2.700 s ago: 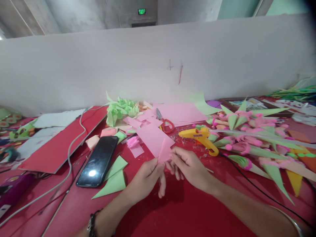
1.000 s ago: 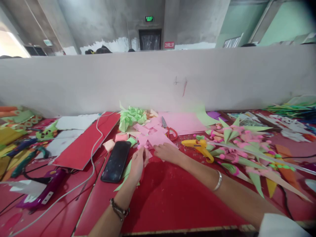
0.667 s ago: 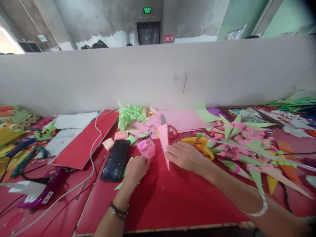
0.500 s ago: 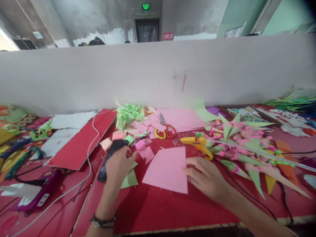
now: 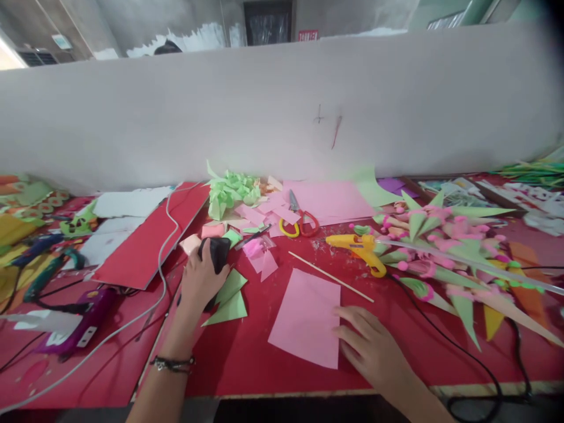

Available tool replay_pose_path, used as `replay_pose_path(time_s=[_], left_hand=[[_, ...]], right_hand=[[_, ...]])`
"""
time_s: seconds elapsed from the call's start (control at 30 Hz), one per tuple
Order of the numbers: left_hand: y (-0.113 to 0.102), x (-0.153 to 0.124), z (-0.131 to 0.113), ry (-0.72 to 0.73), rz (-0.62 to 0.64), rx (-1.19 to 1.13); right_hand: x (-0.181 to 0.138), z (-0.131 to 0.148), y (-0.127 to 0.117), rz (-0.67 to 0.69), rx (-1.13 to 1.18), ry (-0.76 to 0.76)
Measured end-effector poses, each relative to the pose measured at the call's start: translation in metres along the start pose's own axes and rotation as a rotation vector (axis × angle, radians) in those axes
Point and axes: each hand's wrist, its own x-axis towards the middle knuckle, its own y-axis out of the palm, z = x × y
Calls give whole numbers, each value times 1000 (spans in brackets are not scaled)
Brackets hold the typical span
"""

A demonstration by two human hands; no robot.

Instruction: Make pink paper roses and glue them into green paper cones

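My left hand (image 5: 203, 281) is closed around a black phone (image 5: 219, 254), whose far end shows beyond the fingers. Two green paper pieces (image 5: 231, 305) lie just right of that hand. A pink sheet of paper (image 5: 304, 317) rests on the red table in front of me. At its right edge my right hand (image 5: 363, 338) grips it with the fingertips; the thumb is hidden. Beyond the sheet a thin wooden stick (image 5: 330, 276) lies slantwise. A yellow glue gun (image 5: 359, 249) is to the right of the stick.
Red-and-yellow-handled scissors (image 5: 299, 223) lie among pink scraps, near crumpled green paper strips (image 5: 231, 191). Pink and green paper cones (image 5: 440, 252) are heaped on the right. A white cable (image 5: 163, 264) crosses the left side beside a purple power strip (image 5: 90, 323). A pale partition (image 5: 264, 117) stands behind.
My left hand has gone from hovering over the phone to closing around it. The pink sheet has come nearer to me with my right hand, uncovering the wooden stick. The view has tilted down.
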Motion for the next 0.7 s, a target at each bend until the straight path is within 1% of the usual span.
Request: replay_pose_path(time_s=[0.07, 0.1, 0.13, 0.17, 0.23, 0.27, 0.33, 0.43, 0.53, 0.7], left_hand=[[-3, -12, -9, 159, -75, -26], [-5, -20, -16, 280, -79, -69], [-7, -29, -23, 435, -20, -130], [-8, -38, -31, 599, 86, -183], [-9, -54, -47, 822, 275, -266], [-8, -59, -53, 899, 338, -294], [-3, -66, -61, 975, 420, -318], [6, -65, -63, 995, 485, -307], [11, -62, -58, 995, 510, -301], [10, -58, -51, 1001, 525, -320]], right_hand=[[-2, -2, 0, 122, 25, 2], [-3, -4, 0, 184, 56, 10], [-3, -6, -1, 239, 92, 19], [-3, -8, -2, 282, 127, 24], [-2, -12, -5, 341, 176, 20], [0, -14, -7, 364, 188, 13], [3, -17, -11, 407, 196, -4], [10, -22, -16, 490, 222, -6], [15, -25, -19, 575, 280, 0], [25, -28, -22, 682, 358, 30]])
